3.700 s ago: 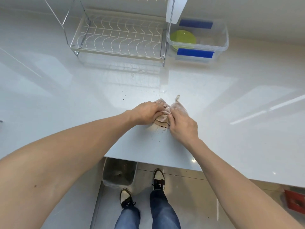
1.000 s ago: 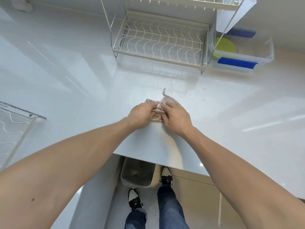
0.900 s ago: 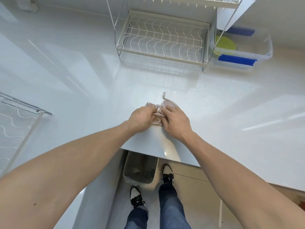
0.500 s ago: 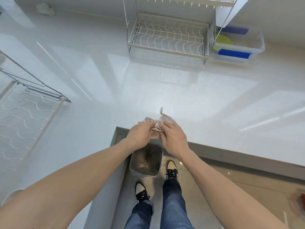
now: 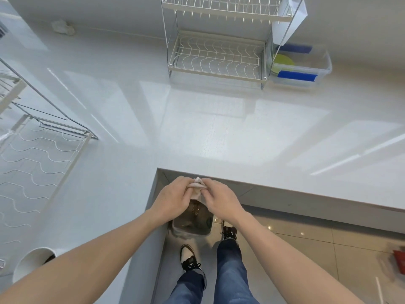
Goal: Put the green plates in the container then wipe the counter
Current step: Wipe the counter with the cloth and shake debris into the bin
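Green plates (image 5: 282,62) lie inside a clear container (image 5: 322,70) with blue handles at the back right of the white counter (image 5: 219,132). My left hand (image 5: 171,199) and my right hand (image 5: 220,199) together pinch a crumpled pale cloth (image 5: 196,187), bunched between the fingers. Both hands are off the counter's front edge, directly above a small bin (image 5: 192,220) on the floor.
An empty wire dish rack (image 5: 217,55) stands left of the container. A second wire rack (image 5: 37,154) lies at the left. A white cup (image 5: 30,263) sits at the near left, a crumpled white wad (image 5: 62,27) at the back left. My shoes (image 5: 189,257) stand by the bin.
Both hands dragged the cloth toward me across the counter, gathered it off the front edge, and now hold it above the bin. The dark crumbs seen earlier on the counter are gone.
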